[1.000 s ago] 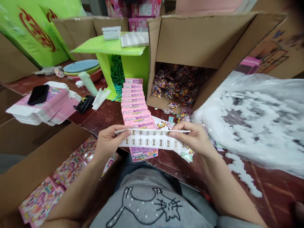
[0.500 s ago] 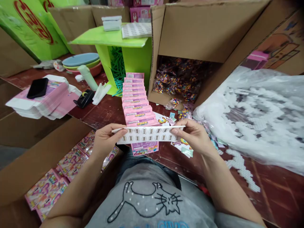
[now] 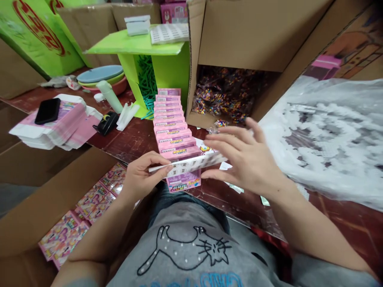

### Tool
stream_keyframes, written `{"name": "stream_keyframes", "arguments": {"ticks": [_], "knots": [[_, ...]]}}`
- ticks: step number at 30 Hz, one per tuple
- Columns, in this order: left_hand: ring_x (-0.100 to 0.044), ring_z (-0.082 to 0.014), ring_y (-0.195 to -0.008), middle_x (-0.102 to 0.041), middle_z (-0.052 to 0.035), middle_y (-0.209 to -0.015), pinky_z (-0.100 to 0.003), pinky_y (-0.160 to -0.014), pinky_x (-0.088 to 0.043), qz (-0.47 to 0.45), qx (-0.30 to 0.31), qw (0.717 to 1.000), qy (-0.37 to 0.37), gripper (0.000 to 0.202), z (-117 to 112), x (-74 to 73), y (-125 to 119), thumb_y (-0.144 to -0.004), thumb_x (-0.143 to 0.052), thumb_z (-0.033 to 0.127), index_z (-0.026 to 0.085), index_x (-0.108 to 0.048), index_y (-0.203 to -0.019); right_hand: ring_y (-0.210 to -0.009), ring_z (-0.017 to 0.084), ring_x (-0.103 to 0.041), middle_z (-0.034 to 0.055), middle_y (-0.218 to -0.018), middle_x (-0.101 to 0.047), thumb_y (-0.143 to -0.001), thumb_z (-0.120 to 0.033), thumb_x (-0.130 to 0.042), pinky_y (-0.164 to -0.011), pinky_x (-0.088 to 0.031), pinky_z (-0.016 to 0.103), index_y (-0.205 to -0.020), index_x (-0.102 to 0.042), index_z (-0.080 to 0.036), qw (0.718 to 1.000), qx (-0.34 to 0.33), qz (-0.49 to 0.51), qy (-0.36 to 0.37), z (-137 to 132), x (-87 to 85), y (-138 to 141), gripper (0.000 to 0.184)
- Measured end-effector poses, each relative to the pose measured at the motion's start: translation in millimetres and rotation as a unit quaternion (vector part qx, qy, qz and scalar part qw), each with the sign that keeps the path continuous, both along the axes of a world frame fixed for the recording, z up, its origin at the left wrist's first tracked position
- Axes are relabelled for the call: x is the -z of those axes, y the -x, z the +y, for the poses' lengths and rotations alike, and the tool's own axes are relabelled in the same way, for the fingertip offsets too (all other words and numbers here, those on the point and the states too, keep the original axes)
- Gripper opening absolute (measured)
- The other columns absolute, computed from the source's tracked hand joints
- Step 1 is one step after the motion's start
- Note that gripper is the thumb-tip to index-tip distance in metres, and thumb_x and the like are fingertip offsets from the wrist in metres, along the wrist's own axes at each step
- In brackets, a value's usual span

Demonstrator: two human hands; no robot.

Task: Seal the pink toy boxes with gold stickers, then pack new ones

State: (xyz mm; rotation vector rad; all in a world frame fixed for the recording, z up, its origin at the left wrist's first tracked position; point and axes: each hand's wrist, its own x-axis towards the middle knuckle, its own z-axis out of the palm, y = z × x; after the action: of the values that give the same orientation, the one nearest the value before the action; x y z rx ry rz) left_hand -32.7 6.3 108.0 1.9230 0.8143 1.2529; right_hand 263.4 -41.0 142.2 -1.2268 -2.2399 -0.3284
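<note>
At the bottom centre of the frame is the grey shirt point(image 3: 179, 245) with its cat outline. At lower left an open carton point(image 3: 44, 195) holds printed boxes point(image 3: 92, 199) lying flat. Just above the shirt, near the middle, the left hand point(image 3: 143, 177) pinches the left end of a white sheet point(image 3: 187, 164), thumb on the face printed with small round marks. The sheet runs from that grip towards the right hand point(image 3: 249, 163), its right end slightly higher. The right hand is wide, its fingers fanned above the sheet's right end and its thumb below; whether it touches the sheet, I cannot tell.

Below and behind the sheet, a row of pink boxes point(image 3: 169, 124) overlaps like steps, leading away over the dark red table point(image 3: 127, 147). Right of the frame's centre, a clear bag point(image 3: 329, 147) of white pieces spreads to the edge. Left of the row are a tape dispenser point(image 3: 106, 122) and a phone point(image 3: 48, 111) lying on a stack of flat cartons point(image 3: 64, 127).

Farther off, a green box point(image 3: 172, 77) of green sticks stands at upper centre, beside a tall carton point(image 3: 242, 36) holding bagged beads point(image 3: 221, 97). A green bag point(image 3: 44, 52) fills the upper left.
</note>
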Motion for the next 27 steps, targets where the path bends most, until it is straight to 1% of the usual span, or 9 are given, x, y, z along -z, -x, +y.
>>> {"name": "stream_keyframes", "arguments": {"ticks": [3,6,10,13,16,19,23,25,27], "knots": [[-0.074,-0.0137,-0.080,-0.080,-0.0030,-0.089,-0.022,-0.073,-0.058,-0.010,0.036,0.999,-0.011,0.009,-3,-2.3,-9,-0.088,-0.083,0.013,0.021,-0.082,-0.093,-0.104,0.025,-0.072,0.0031,-0.103,-0.080,-0.106,-0.051,-0.068,-0.129,-0.025,0.054,-0.105,-0.071,-0.024,0.992,-0.082,0.024,0.094,8,-1.7,11,0.027],[-0.078,-0.0154,-0.085,-0.084,-0.0044,-0.097,-0.023,-0.079,-0.061,-0.025,0.045,0.998,0.033,0.017,-2,1.7,-16,-0.087,-0.086,0.015,0.023,-0.086,-0.102,-0.086,0.018,-0.069,-0.0013,-0.088,-0.074,-0.108,-0.037,-0.066,-0.125,-0.029,0.050,-0.092,-0.067,-0.022,0.978,-0.123,0.056,0.160,16,-2.7,16,0.022],[-0.070,-0.0114,-0.062,-0.080,-0.0007,-0.075,-0.017,-0.057,-0.054,-0.057,0.037,0.990,0.120,0.003,2,8.3,-21,-0.085,-0.088,0.022,0.025,-0.088,-0.085,-0.080,0.016,-0.069,-0.0025,-0.083,-0.073,-0.110,-0.043,-0.064,-0.125,-0.027,0.053,-0.089,-0.069,-0.022,0.961,-0.141,0.066,0.231,23,-3.9,12,0.030],[-0.059,-0.0088,-0.049,-0.073,0.0017,-0.060,-0.016,-0.045,-0.045,-0.079,-0.008,0.982,0.174,0.011,6,9.5,-19,-0.083,-0.087,0.026,0.024,-0.086,-0.072,-0.079,0.017,-0.070,-0.0017,-0.085,-0.076,-0.109,-0.052,-0.061,-0.121,-0.033,0.053,-0.097,-0.073,-0.024,0.951,-0.109,0.091,0.276,26,-0.9,0,0.033],[-0.058,-0.0089,-0.050,-0.073,0.0015,-0.061,-0.016,-0.046,-0.045,-0.104,-0.057,0.974,0.194,0.011,10,10.0,-10,-0.080,-0.088,0.026,0.023,-0.085,-0.070,-0.077,0.019,-0.069,0.0018,-0.086,-0.076,-0.098,-0.063,-0.072,-0.094,-0.052,0.043,-0.104,-0.076,-0.023,0.941,-0.048,0.155,0.295,27,5.9,-18,0.040],[-0.062,-0.0106,-0.054,-0.075,-0.0004,-0.065,-0.017,-0.050,-0.048,-0.095,-0.069,0.973,0.199,0.008,12,13.3,1,-0.080,-0.089,0.028,0.022,-0.086,-0.075,-0.068,0.016,-0.063,0.0034,-0.080,-0.073,-0.094,-0.063,-0.076,-0.063,-0.049,0.031,-0.089,-0.074,-0.021,0.900,-0.046,0.250,0.354,24,14.9,-31,0.043],[-0.074,-0.0161,-0.075,-0.082,-0.0046,-0.085,-0.022,-0.068,-0.060,-0.064,-0.047,0.987,0.139,0.009,14,22.9,8,-0.083,-0.087,0.026,0.023,-0.089,-0.091,-0.060,0.011,-0.057,0.0005,-0.074,-0.070,-0.092,-0.054,-0.083,-0.053,-0.044,0.025,-0.086,-0.070,-0.021,0.851,-0.055,0.404,0.331,17,29.8,-30,0.036],[-0.076,-0.0169,-0.085,-0.082,-0.0052,-0.092,-0.024,-0.077,-0.061,-0.056,-0.034,0.993,0.098,0.009,15,26.5,12,-0.085,-0.086,0.023,0.023,-0.088,-0.093,-0.061,0.011,-0.058,0.0008,-0.074,-0.070,-0.089,-0.053,-0.087,-0.054,-0.046,0.025,-0.084,-0.070,-0.021,0.839,-0.058,0.451,0.299,14,37.8,-24,0.037],[-0.076,-0.0175,-0.085,-0.081,-0.0052,-0.093,-0.026,-0.078,-0.060,-0.037,-0.031,0.995,0.093,0.009,15,24.2,16,-0.088,-0.084,0.025,0.022,-0.087,-0.095,-0.063,0.013,-0.060,0.0020,-0.075,-0.071,-0.086,-0.056,-0.089,-0.055,-0.048,0.025,-0.082,-0.072,-0.020,0.832,-0.057,0.474,0.282,12,44.2,-18,0.040]]}}
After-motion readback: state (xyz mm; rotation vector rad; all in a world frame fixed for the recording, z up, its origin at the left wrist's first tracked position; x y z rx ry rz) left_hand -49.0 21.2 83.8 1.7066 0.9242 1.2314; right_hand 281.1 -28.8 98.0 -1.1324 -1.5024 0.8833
